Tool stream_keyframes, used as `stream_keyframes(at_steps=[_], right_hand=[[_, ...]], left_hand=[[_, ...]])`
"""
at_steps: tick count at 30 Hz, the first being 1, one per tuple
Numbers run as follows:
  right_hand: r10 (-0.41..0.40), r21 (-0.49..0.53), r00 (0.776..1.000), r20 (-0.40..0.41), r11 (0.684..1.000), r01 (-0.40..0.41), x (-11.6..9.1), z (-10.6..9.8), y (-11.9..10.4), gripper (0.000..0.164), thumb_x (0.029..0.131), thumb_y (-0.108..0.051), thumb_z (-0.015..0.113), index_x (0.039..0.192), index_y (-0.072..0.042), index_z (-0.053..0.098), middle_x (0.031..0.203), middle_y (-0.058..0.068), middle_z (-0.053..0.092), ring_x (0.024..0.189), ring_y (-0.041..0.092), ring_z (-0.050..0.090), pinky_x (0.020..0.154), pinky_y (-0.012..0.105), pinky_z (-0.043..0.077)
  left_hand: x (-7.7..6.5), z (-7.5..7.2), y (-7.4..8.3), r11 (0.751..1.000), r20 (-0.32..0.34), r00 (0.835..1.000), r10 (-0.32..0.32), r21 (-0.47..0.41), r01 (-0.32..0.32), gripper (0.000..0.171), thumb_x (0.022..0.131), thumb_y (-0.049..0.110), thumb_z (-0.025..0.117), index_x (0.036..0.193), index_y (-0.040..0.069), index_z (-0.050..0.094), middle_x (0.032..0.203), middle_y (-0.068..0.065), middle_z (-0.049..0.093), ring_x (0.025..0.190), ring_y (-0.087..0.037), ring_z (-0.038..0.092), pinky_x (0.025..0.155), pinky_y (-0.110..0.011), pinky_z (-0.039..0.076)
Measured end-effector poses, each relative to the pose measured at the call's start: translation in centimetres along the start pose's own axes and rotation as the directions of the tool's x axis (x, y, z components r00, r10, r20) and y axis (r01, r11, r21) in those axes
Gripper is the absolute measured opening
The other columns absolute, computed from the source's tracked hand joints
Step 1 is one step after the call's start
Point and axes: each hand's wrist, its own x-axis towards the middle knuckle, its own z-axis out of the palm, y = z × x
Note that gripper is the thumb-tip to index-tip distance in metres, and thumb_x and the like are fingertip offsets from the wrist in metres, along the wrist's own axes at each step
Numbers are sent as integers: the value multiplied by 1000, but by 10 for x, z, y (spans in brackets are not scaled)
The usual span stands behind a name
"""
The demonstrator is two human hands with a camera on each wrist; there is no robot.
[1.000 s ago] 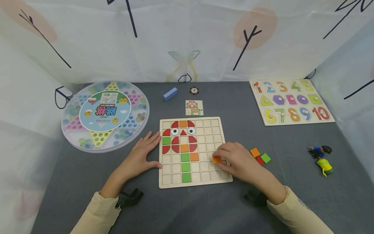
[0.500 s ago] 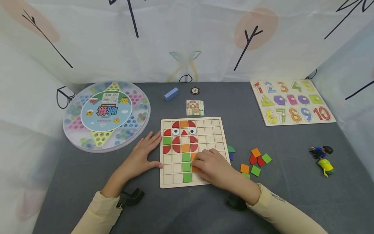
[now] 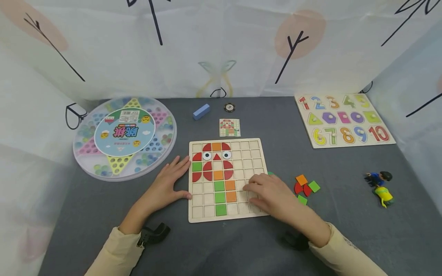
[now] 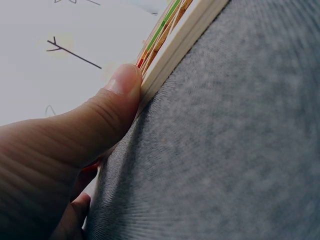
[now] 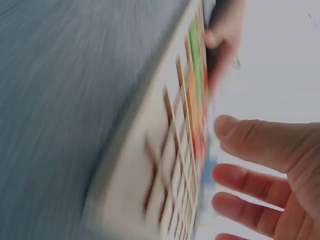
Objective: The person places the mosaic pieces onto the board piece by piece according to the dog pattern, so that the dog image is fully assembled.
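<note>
A wooden grid board (image 3: 246,154) lies on the grey table, with red, orange and green tiles and two eye pieces set in its left and middle cells. My left hand (image 3: 169,181) lies spread at its left edge; in the left wrist view the thumb (image 4: 112,107) touches the board's side. Over the right part of the board hovers my right hand (image 3: 274,196), its fingers parted and holding nothing, as the right wrist view confirms. Left of that hand an orange square tile (image 3: 231,196) sits in a cell, below another orange tile (image 3: 230,185) and beside a green tile (image 3: 219,197).
Right of the board lie loose tiles: orange (image 3: 301,179), red (image 3: 298,188) and green (image 3: 314,186); the right hand hides some. Behind it are a small pattern card (image 3: 229,127), a blue block (image 3: 201,111), a round game box (image 3: 165,153), a number puzzle (image 3: 319,103) and toy figures (image 3: 383,195).
My right hand carried an orange square tile left across the board and let go of it in a cell. It has since drawn back rightward. The left hand stays at the board's edge.
</note>
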Motion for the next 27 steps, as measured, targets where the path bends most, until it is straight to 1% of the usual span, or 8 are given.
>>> stream_keyframes(at_steps=[4, 8, 11, 12, 15, 21, 24, 27], right_hand=[[116, -22, 992, -57, 993, -117, -31, -9, 24, 32, 64, -18, 79, 93, -16, 67, 90, -5, 59, 81, 12, 54, 70, 33, 44], [219, -56, 976, -10, 974, -220, -52, -10, 37, 33, 63, -20, 79, 93, -14, 67, 89, -3, 60, 80, 13, 56, 69, 37, 45], [253, -73, 967, 15, 965, -252, -58, -8, 40, 34, 64, -23, 79, 95, -14, 67, 89, -2, 61, 80, 15, 57, 69, 38, 46], [260, -71, 966, 17, 964, -258, -59, -7, 41, 34, 65, -23, 78, 95, -14, 67, 89, -2, 61, 80, 14, 57, 68, 36, 46], [284, -77, 959, 11, 956, -282, -60, -5, 41, 34, 65, -22, 78, 95, -13, 67, 90, -1, 62, 81, 16, 58, 69, 37, 47], [323, -119, 946, 13, 940, -319, -63, -8, 41, 37, 64, -20, 79, 97, -12, 66, 94, 3, 63, 84, 21, 59, 68, 43, 44], [299, -125, 954, -11, 947, -298, -63, -9, 41, 37, 62, -18, 80, 96, -12, 66, 93, 3, 63, 82, 20, 59, 65, 41, 43], [219, -99, 973, -72, 969, -226, -56, -9, 37, 34, 60, -15, 80, 91, -13, 65, 86, -2, 62, 76, 15, 57, 63, 36, 42]], left_hand=[[0, 0, -1, 1000, -5, 1000, 12, 1, -12, 100, 62, 52, 70, 143, 16, 22, 149, 1, 16, 137, -25, 3, 105, -53, 6], [-1, -1, -2, 1000, -4, 1000, 16, -1, -16, 100, 63, 53, 70, 143, 16, 22, 149, 0, 16, 137, -25, 3, 104, -53, 6], [-2, 0, -3, 1000, -1, 1000, 12, -4, -12, 99, 63, 53, 70, 142, 16, 22, 149, 0, 16, 137, -26, 3, 104, -53, 7], [-2, 0, -3, 1000, 1, 1000, 8, -1, -8, 100, 63, 53, 69, 142, 16, 22, 149, 1, 15, 137, -25, 3, 105, -53, 7], [-1, 2, -3, 1000, 5, 1000, 9, 5, -10, 100, 63, 54, 69, 142, 17, 21, 149, 3, 15, 137, -24, 2, 105, -52, 7], [1, 2, -2, 1000, 8, 1000, 18, 3, -18, 100, 64, 55, 68, 143, 18, 20, 149, 4, 13, 137, -23, 2, 106, -52, 6], [0, 2, -2, 1000, 7, 1000, 10, 7, -10, 100, 64, 55, 68, 143, 19, 20, 149, 5, 13, 137, -22, 2, 106, -51, 6], [-1, 1, -2, 1000, 5, 1000, 0, 6, 0, 100, 64, 54, 69, 143, 19, 20, 149, 5, 13, 137, -21, 1, 106, -51, 6]])
